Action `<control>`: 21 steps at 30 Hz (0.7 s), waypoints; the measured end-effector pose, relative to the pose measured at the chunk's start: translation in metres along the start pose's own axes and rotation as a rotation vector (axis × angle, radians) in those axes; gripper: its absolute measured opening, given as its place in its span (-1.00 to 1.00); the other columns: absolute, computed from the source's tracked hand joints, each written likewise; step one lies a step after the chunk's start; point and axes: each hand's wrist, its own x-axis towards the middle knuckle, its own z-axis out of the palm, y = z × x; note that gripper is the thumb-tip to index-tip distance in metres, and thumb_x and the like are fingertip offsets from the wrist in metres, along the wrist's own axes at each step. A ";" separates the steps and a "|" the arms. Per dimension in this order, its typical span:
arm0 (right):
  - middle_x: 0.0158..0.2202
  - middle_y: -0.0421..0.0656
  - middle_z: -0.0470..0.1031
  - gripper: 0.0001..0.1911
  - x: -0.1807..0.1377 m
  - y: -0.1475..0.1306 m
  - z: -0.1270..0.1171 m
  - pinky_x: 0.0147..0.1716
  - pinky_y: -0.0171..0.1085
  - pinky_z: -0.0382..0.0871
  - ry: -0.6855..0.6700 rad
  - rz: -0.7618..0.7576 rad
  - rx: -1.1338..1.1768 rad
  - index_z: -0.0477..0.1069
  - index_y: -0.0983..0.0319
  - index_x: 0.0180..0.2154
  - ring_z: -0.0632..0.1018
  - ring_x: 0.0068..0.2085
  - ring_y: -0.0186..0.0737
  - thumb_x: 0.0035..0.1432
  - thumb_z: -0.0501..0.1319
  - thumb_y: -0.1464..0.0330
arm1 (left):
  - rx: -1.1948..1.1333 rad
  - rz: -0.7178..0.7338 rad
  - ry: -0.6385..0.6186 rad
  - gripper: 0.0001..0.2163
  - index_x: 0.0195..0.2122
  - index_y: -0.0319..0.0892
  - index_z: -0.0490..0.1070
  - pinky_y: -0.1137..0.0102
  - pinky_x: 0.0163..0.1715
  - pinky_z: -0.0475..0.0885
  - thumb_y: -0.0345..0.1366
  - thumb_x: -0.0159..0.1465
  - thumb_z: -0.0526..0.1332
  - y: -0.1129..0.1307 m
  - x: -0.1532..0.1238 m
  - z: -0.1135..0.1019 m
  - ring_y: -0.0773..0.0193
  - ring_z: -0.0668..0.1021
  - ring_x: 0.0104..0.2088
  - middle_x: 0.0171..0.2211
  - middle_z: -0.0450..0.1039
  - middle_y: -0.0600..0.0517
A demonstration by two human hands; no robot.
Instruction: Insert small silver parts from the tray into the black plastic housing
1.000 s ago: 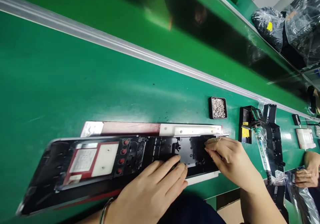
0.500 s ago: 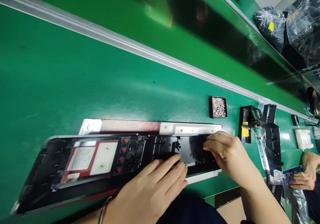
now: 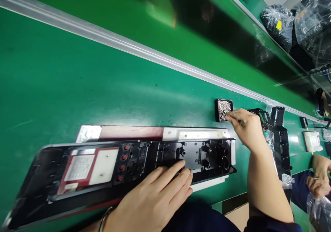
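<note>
Moved off panel (image 3: 129, 163): right hand (image 3: 244, 125), fingertips pinched at screw tray (image 3: 223, 110) just beyond panel. Flat on panel's near edge, fingers spread: left hand (image 3: 155, 197).

Bench (image 3: 64, 87) is glossy green, with a silver-grey rail (image 3: 129, 47) running diagonally across it. The long panel (image 3: 108, 170) is black with a white-and-red label block and four red dots in a column; the fixture (image 3: 196, 134) under it is white at the right and dark red at the left. The small tray (image 3: 223, 110) is black and full of silver screws; black brackets (image 3: 280, 139) lie to the right, and clear bags of black parts (image 3: 279, 23) with a yellow tag are at top right.
</note>
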 end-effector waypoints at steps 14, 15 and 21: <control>-0.27 -0.20 0.39 -0.91 0.029 0.023 0.030 -0.24 -0.39 0.16 -0.178 0.468 -0.190 0.49 0.33 -0.31 0.39 -0.25 -0.34 0.24 0.22 0.55 | -0.001 0.024 0.012 -0.70 -0.09 -0.18 0.45 0.20 -0.06 0.18 -0.37 0.44 -0.09 0.000 -0.003 0.001 0.12 0.42 0.02 -0.06 0.46 0.10; -0.26 -0.18 0.38 -0.90 0.029 0.023 0.030 -0.24 -0.39 0.16 -0.175 0.468 -0.187 0.48 0.34 -0.31 0.38 -0.24 -0.34 0.24 0.20 0.57 | 0.003 0.024 0.010 -0.71 -0.09 -0.17 0.45 0.20 -0.07 0.18 -0.37 0.44 -0.08 0.000 -0.003 0.001 0.13 0.43 0.01 -0.06 0.46 0.10; -0.22 -0.18 0.37 -0.93 0.024 0.022 0.032 -0.18 -0.40 0.18 -0.173 0.476 -0.126 0.46 0.33 -0.20 0.38 -0.22 -0.34 0.23 0.26 0.50 | 0.006 0.032 0.018 -0.71 -0.11 -0.18 0.46 0.19 -0.07 0.19 -0.40 0.42 -0.06 -0.002 -0.001 0.001 0.10 0.44 0.00 -0.07 0.46 0.09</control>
